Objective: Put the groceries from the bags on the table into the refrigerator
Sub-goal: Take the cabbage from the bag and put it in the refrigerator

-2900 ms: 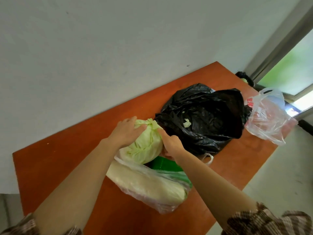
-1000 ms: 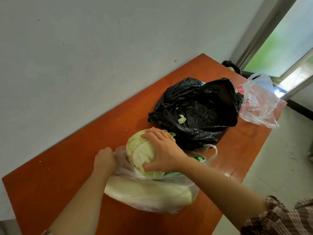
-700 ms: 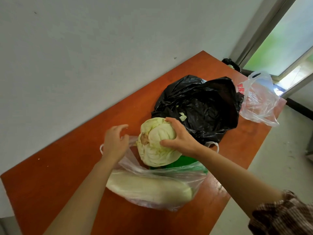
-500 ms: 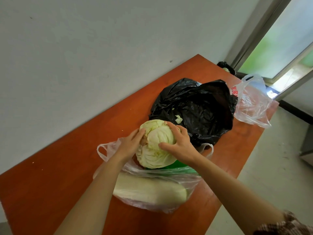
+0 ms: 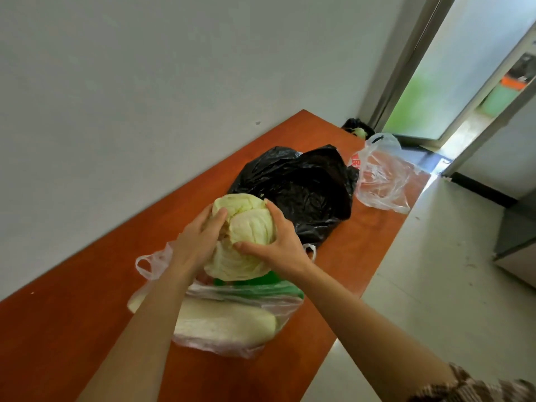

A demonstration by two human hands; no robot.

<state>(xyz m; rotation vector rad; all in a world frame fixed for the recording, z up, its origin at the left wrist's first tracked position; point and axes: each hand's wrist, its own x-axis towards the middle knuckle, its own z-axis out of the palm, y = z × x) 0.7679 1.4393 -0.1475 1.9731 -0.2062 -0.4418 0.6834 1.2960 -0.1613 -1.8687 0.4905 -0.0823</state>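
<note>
A pale green cabbage (image 5: 246,230) is held between both hands above a clear plastic bag (image 5: 232,323) on the orange-brown table (image 5: 72,329). My left hand (image 5: 200,242) cups its left side and my right hand (image 5: 278,245) wraps its right and lower side. The clear bag still holds a long pale vegetable (image 5: 226,320) and something bright green (image 5: 261,282). Behind the cabbage lies a crumpled black bag (image 5: 304,187).
A second clear plastic bag (image 5: 383,175) sits at the table's far right end. Beyond it a small black bag (image 5: 358,129) with something green rests near a doorway (image 5: 452,68). A grey wall runs along the table's left side. Pale floor (image 5: 435,271) lies to the right.
My right hand lifted the cabbage out of the clear bag. My left hand let go of the bag's edge and came onto the cabbage's left side. Both hands now hold it higher.
</note>
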